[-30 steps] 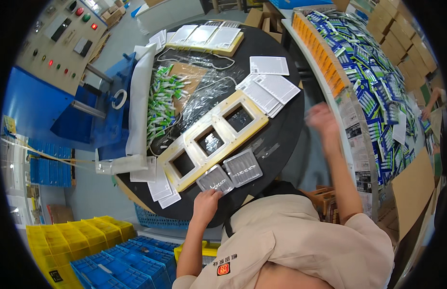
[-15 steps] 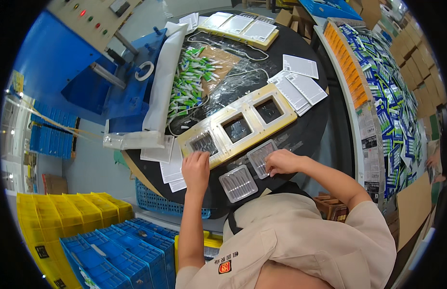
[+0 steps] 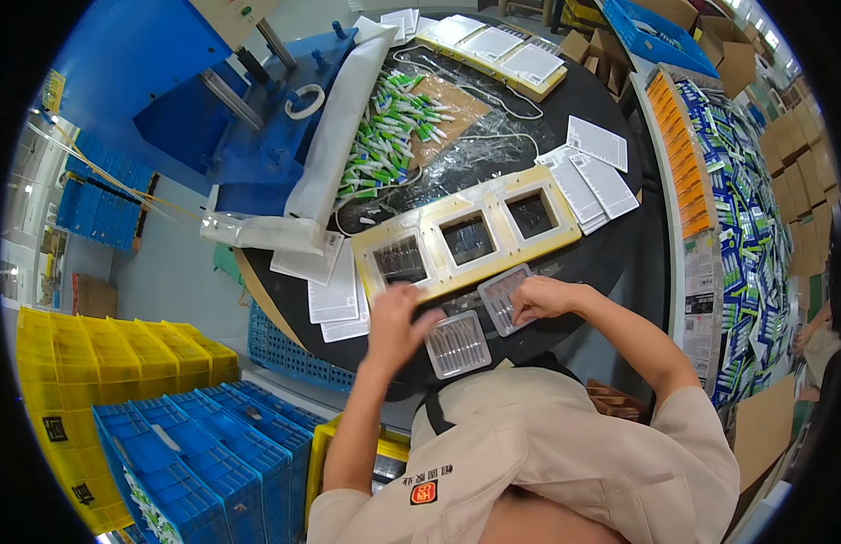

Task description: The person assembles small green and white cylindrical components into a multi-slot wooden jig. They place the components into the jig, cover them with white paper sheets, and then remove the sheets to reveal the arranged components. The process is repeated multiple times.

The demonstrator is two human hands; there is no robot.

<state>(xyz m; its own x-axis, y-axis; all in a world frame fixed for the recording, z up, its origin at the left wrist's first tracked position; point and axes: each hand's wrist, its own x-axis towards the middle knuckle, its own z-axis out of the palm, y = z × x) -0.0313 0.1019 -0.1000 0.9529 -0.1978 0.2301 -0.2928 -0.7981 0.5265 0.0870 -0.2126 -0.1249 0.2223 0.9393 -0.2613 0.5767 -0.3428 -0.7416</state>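
Note:
A long yellow fixture (image 3: 439,279) with three square white-rimmed windows lies across the round black table. In its left window sits a clear ribbed plastic tray (image 3: 402,261); the other two windows show dark table beneath. My left hand (image 3: 395,332) hovers at the fixture's near left edge, fingers apart and slightly blurred, with nothing seen in it. Just beside that hand lies another clear ribbed tray (image 3: 457,346). My right hand (image 3: 545,301) pinches the right side of a third clear tray (image 3: 502,299), which leans near the fixture's front edge.
White printed cards (image 3: 597,186) lie right of the fixture, more cards (image 3: 337,295) left. Beyond are a heap of green-and-white tubes (image 3: 389,136) and a second fixture (image 3: 529,86) bearing cards. A blue press (image 3: 257,154) stands left; blue crates (image 3: 203,462) and yellow crates (image 3: 121,390) lower left.
My left hand has come away from the fixture's left window toward the nearby tray, and its fingers have spread. My right hand stays at its tray. The whole view has shifted slightly.

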